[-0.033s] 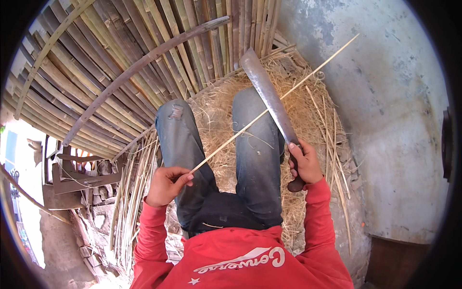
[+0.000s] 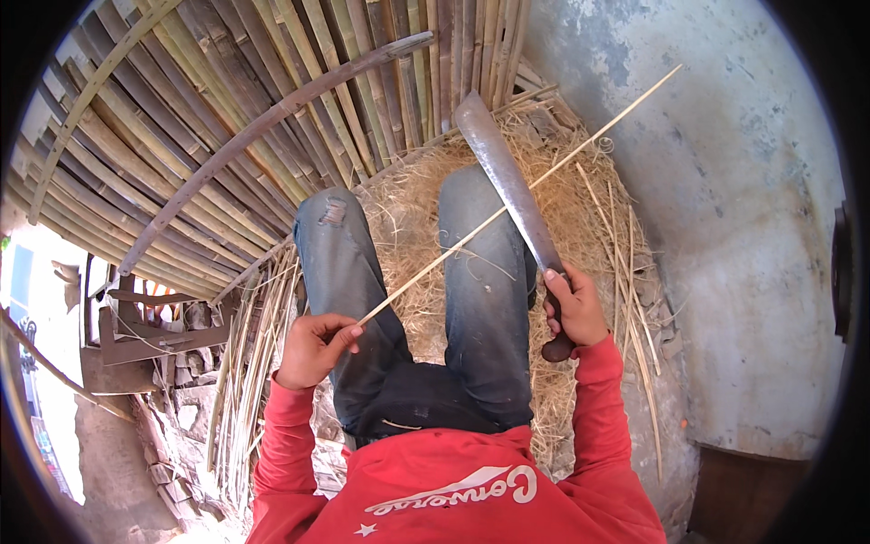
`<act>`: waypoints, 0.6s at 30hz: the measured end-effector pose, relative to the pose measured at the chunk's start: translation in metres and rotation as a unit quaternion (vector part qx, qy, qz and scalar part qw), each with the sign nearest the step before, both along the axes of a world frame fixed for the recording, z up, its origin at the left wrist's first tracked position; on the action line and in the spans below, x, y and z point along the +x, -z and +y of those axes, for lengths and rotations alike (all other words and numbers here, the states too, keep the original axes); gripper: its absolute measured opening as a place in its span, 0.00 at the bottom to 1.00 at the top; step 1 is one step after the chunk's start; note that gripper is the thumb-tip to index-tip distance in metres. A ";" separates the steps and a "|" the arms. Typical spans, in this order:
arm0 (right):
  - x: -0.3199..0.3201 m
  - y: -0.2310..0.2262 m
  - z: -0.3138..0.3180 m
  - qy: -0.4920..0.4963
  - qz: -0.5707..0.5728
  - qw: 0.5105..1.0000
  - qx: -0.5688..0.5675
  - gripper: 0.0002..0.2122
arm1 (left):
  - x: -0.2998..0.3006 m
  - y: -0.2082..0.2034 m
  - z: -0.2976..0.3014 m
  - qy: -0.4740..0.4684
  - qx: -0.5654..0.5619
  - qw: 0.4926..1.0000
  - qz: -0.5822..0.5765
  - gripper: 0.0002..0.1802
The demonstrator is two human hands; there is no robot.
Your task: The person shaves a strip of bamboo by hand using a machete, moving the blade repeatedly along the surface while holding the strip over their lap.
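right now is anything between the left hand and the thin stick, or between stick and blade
Nothing visible. The left hand pinches the thin stick directly by its near end, and nothing shows between it and the knife blade crossing it, though contact there is unclear.

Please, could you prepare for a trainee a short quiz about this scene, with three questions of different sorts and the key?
1. Multiple choice: what does the right hand grip?
a) a hammer
b) a machete
c) a rope

2. True or false: the thin pale strip held in the left hand crosses the machete in this view.

3. Short answer: what lies between the two trouser legs, in a loose tangle?

Key: 1. b, gripped by its dark handle. 2. True. 3. Pale, curly shavings.
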State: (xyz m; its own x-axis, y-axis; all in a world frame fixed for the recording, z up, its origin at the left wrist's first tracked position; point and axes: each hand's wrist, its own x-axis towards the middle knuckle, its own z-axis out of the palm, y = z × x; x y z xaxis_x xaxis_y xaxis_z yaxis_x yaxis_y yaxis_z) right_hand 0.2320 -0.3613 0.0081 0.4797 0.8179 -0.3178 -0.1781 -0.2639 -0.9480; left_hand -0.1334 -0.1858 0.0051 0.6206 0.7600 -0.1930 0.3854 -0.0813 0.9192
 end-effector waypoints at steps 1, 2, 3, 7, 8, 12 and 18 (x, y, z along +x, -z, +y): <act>-0.001 -0.001 0.002 -0.002 -0.001 1.000 0.002 0.11 | -0.001 0.007 0.001 -0.004 0.026 0.999 -0.031 0.10; -0.004 -0.002 0.004 0.002 0.005 1.000 0.004 0.11 | -0.001 0.013 0.002 -0.005 0.027 0.999 -0.032 0.10; -0.006 -0.003 0.006 0.006 0.010 1.000 0.006 0.12 | -0.001 0.019 0.003 -0.011 -0.002 0.999 -0.034 0.12; -0.017 -0.002 0.008 -0.034 0.054 0.998 -0.015 0.12 | 0.023 0.017 -0.001 -0.014 -0.125 0.987 -0.103 0.14; -0.020 -0.004 0.008 -0.064 0.031 0.997 -0.019 0.12 | 0.026 0.018 0.000 -0.014 -0.124 0.987 -0.105 0.14; -0.007 -0.002 0.012 -0.037 0.023 0.999 -0.003 0.14 | 0.031 0.023 0.003 -0.036 -0.202 0.969 -0.135 0.15; -0.009 -0.008 0.016 0.022 0.004 1.000 -0.012 0.13 | 0.031 0.023 0.010 -0.036 -0.305 0.937 -0.164 0.15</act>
State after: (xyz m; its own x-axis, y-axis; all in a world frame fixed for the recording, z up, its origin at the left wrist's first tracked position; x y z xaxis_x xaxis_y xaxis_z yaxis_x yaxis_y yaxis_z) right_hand 0.2234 -0.3454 0.0161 0.5127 0.7875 -0.3421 -0.1986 -0.2789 -0.9396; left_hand -0.1029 -0.1757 -0.0180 0.6737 0.6131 -0.4126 0.0572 0.5134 0.8562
